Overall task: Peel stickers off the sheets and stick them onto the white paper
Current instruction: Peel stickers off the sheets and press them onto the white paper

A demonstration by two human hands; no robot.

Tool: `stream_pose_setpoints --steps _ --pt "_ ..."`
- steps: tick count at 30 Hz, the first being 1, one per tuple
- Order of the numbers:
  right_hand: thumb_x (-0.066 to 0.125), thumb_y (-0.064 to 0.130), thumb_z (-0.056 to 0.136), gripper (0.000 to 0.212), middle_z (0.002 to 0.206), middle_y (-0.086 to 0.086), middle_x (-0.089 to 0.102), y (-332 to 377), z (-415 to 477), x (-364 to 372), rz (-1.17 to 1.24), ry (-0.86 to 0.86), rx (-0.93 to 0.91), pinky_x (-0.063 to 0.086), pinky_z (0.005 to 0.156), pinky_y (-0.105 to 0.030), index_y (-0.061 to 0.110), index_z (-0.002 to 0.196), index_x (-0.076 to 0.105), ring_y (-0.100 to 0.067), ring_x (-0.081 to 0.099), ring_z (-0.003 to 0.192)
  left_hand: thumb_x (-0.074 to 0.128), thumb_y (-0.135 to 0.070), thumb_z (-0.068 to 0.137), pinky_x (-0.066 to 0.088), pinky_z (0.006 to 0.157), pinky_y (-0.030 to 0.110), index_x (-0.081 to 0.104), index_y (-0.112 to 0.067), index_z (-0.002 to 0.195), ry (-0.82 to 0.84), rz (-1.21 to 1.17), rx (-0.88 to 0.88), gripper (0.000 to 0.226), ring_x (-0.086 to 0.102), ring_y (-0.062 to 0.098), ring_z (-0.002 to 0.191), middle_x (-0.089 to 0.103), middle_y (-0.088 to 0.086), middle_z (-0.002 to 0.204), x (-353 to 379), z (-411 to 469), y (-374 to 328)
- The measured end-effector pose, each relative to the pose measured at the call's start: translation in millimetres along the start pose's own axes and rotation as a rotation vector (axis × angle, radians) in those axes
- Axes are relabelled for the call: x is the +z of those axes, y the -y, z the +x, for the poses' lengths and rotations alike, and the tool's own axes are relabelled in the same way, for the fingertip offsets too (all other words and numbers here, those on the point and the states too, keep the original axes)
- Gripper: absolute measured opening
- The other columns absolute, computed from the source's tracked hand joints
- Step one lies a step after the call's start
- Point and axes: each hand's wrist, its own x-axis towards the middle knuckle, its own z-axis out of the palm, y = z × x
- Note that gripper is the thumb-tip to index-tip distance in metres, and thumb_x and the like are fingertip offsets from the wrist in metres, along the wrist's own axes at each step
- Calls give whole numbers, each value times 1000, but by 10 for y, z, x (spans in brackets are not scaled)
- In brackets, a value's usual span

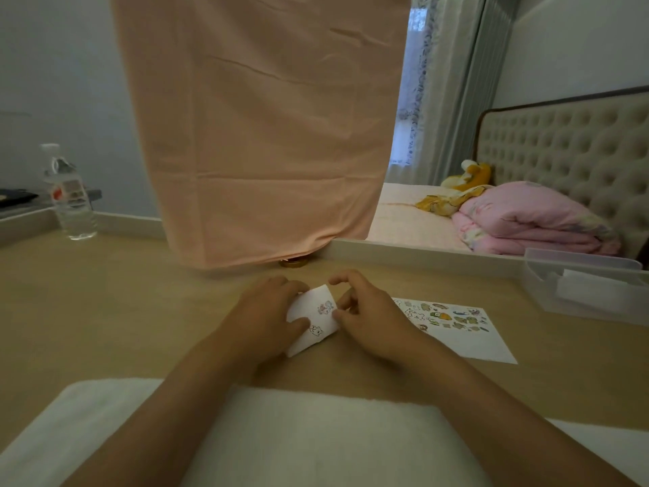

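Observation:
A small white sticker sheet (314, 321) with a few cartoon stickers lies tilted on the wooden table (140, 311). My left hand (267, 318) holds its left side, thumb pressed on the sheet. My right hand (365, 318) pinches the sheet's right edge between thumb and fingers. To the right lies the white paper (467, 340), with several colourful stickers along its far half. Whether a sticker is lifted under my fingers I cannot see.
A clear plastic box (583, 286) stands at the right. A water bottle (68, 195) stands far left. A peach cloth (263, 135) hangs behind the hands, with a gold lid (293, 263) under its hem. A white towel (281, 434) covers the near edge.

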Motion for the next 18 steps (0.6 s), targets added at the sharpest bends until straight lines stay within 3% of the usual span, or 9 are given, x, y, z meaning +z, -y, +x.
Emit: stream_pose_setpoints --steps 6,9,14,16,18 --pt "68 8 91 23 84 0 67 -44 22 -73 268 -87 -4 54 75 -41 31 92 66 -12 57 70 56 -48 87 30 103 31 47 -34 145 -132 22 136 61 37 14 129 48 -11 138 -5 8 -68" --pt "69 6 92 23 89 -3 67 -36 -11 -120 295 -119 -30 55 70 -34 29 90 71 -14 57 67 56 -54 91 28 100 26 52 -36 140 -165 13 158 53 41 10 124 53 -16 134 35 3 -144" --pt "68 3 91 31 91 -2 67 -30 -63 -183 334 -149 -77 52 59 -27 33 90 72 -14 56 58 68 -44 89 42 97 34 64 -40 121 -220 -145 129 32 52 4 104 62 -23 109 75 12 -187" --pt "67 1 92 33 94 -1 66 -17 -72 -182 331 -145 -89 52 57 -27 34 91 71 -13 56 52 72 -44 86 45 93 35 63 -42 117 -227 -192 119 33 53 3 98 62 -25 105 97 9 -190" --pt "66 -2 92 33 93 -1 65 3 -80 -189 350 -149 -107 49 54 -26 30 90 72 -13 54 48 70 -45 85 44 95 33 58 -43 126 -231 -252 104 43 52 4 106 60 -25 114 116 2 -200"
